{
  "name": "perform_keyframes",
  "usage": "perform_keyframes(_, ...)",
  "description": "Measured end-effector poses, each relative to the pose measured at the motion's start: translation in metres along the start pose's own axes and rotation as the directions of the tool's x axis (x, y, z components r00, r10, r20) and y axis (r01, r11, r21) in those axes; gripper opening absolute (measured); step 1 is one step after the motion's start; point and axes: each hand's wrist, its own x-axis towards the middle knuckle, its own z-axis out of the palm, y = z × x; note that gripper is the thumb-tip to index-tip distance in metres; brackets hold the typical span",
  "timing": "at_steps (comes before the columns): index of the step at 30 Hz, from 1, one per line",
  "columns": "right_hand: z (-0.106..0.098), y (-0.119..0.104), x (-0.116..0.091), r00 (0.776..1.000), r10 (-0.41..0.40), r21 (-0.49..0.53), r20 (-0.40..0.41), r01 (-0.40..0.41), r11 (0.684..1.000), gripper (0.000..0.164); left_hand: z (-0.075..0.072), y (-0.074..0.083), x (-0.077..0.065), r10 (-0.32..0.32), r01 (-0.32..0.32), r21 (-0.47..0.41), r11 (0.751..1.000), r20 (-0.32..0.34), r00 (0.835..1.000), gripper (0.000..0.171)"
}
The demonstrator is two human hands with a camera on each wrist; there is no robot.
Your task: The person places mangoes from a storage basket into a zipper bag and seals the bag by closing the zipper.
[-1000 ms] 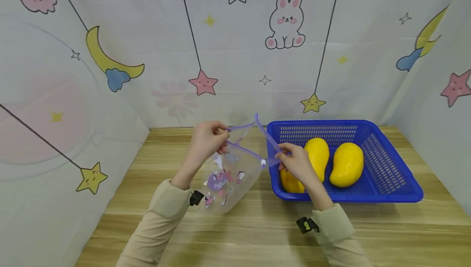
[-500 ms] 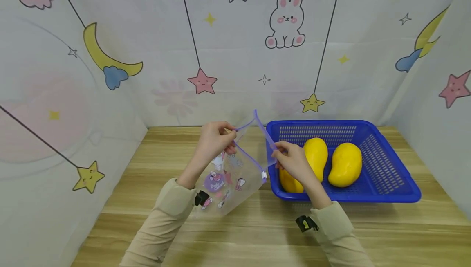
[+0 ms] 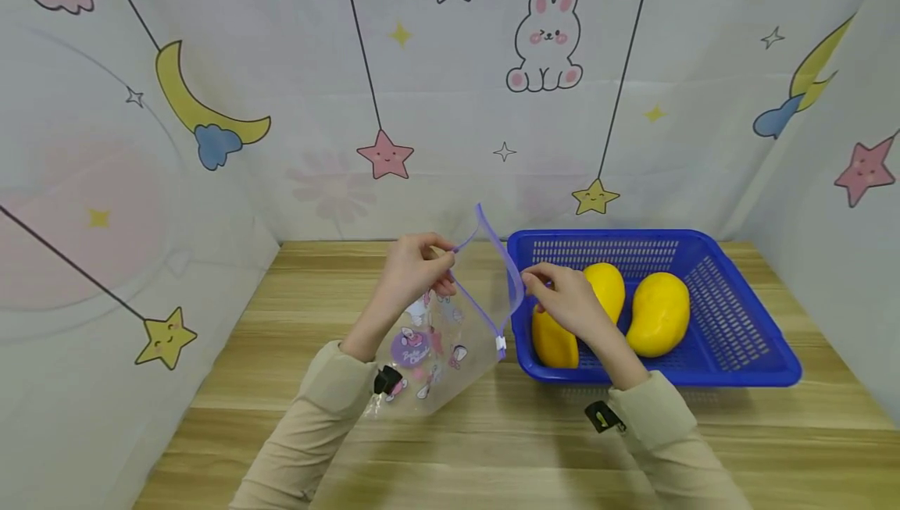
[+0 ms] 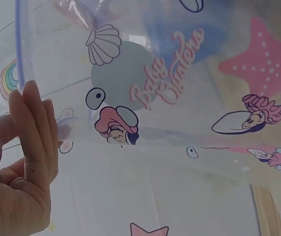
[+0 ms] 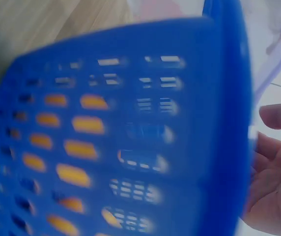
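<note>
We've got the clear zip bag [image 3: 439,350] up at a slant over the wood-grain table [image 3: 436,467], just L of the blue basket [image 3: 738,330]. Our L hand [image 3: 419,264] has thumb & fingers clamped on the bag's purple-edged mouth, nr the middle of its L side. Our R hand [image 3: 573,303] is at the opposite edge, above the basket's L end, thumb & fingers apart and a bit bent; can't tell if the index tip touches the plastic. Mouth gapes btwn the hands, w/ a white slider [image 3: 501,344] at its near corner. Can't tell if the bag's bottom touches the table. Basket holds 3 yellow mangoes [image 3: 658,315], the middle one partly behind our R hand. We've beige sleeves [image 3: 281,455] on, & a white cartoon-print curtain [image 3: 450,96] hangs behind.
</note>
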Motion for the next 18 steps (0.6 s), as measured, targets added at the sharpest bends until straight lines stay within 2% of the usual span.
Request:
perform_keyframes(3,-0.006,-0.002,0.000,1.000,-0.016,-0.043,0.022,0.017,0.999,0.030,0.000,-0.001,0.000,0.001,-0.001,0.006,1.000,0.004,1.000,0.020)
perform_keyframes(7,-0.013,-0.006,0.001,0.998,-0.040,-0.150,0.047,0.047,0.988,0.031,0.000,-0.002,0.000,0.002,-0.002,0.006,1.000,0.010,1.000,0.021)
perform_keyframes(10,-0.017,-0.008,0.003,0.997,-0.057,-0.249,0.058,0.070,0.966,0.030,0.001,-0.001,-0.001,0.007,-0.007,0.007,1.000,0.015,1.000,0.021)
perform_keyframes(18,-0.022,-0.013,0.008,0.990,-0.035,-0.399,0.140,0.089,0.913,0.031,0.002,-0.002,-0.001,0.028,-0.028,0.002,1.000,0.027,0.999,0.021)
